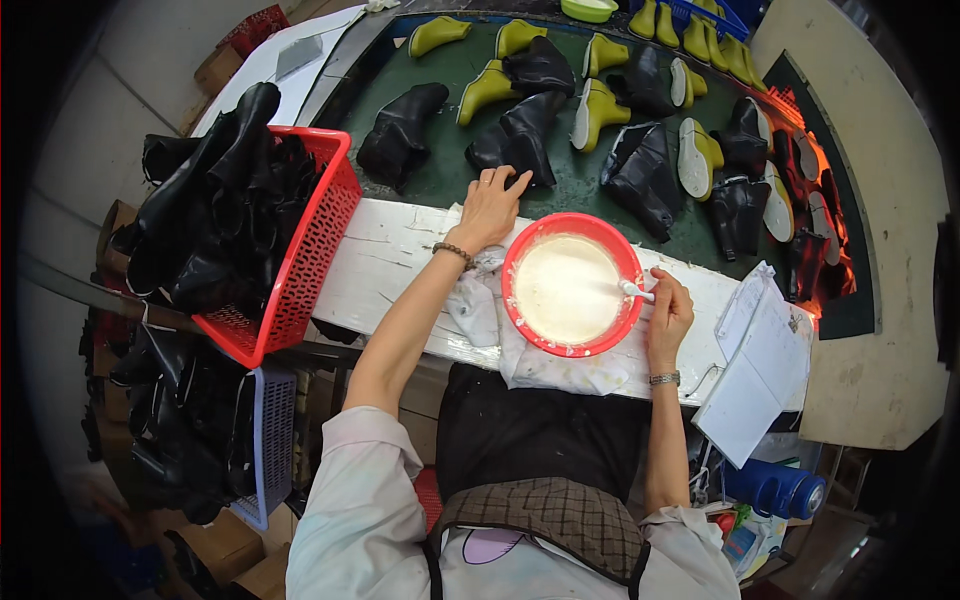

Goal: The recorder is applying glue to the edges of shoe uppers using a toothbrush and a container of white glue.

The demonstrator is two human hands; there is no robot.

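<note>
My left hand (490, 207) reaches over the white board's far edge, fingers apart, the tips at the near edge of a black boot upper (520, 135) on the green surface. A firm grip on it does not show. My right hand (669, 318) is closed around the white handle of a brush (636, 291). The brush leans on the right rim of a round red basin (512, 318), and its head is not clearly visible. Creamy white liquid (566, 288) fills the basin, which stands on a stained white cloth (560, 372) before me.
Black uppers and yellow-green boot forms (598, 112) lie across the green belt (570, 205), some near an orange-glowing opening (825, 205) at right. Left stands a red basket (312, 235) of black uppers, above a lavender basket (272, 440). Papers (762, 365) and a blue jug (775, 488) are right.
</note>
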